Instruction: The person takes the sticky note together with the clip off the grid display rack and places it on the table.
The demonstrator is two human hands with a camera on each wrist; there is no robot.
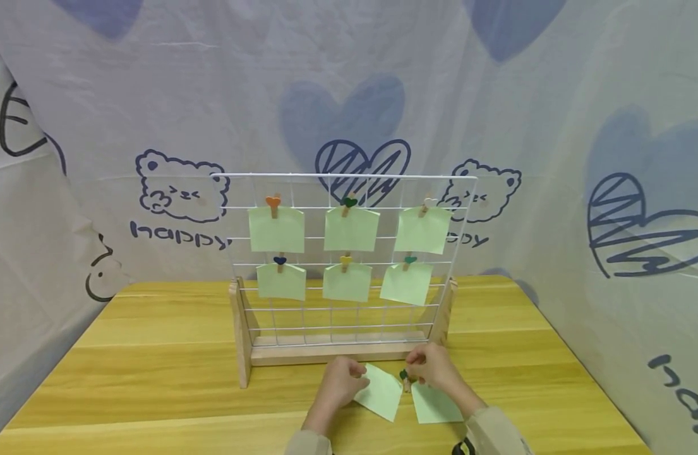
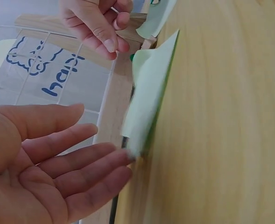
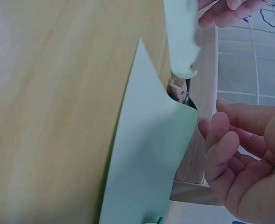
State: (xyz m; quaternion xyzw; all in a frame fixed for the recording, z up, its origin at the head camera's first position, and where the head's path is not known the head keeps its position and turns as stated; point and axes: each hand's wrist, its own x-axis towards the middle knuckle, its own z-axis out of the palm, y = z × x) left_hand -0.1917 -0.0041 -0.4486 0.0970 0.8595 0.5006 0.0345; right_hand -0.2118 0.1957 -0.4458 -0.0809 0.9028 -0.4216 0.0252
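Observation:
My left hand point(image 1: 343, 379) has its fingers extended beside a pale green note point(image 1: 381, 395) on the table. In the left wrist view its fingertips point(image 2: 123, 161) are at the note's lower edge; whether they touch cannot be told. Loosely curled and holding nothing, my right hand point(image 1: 434, 366) hovers over a second green note point(image 1: 436, 404). Between the two notes lies a small wooden clothespin point(image 1: 405, 382) with a dark green heart, partly covered by paper in the right wrist view. A bit of a teal heart point(image 3: 160, 220) shows at the second note's bottom edge there.
Behind the hands stands a white wire grid point(image 1: 349, 175) in a wooden stand point(image 1: 337, 357). Several green notes point(image 1: 351, 230) hang on it in two rows, each under a heart clothespin point(image 1: 273, 205). A printed curtain point(image 1: 212, 95) surrounds the wooden table point(image 1: 127, 366).

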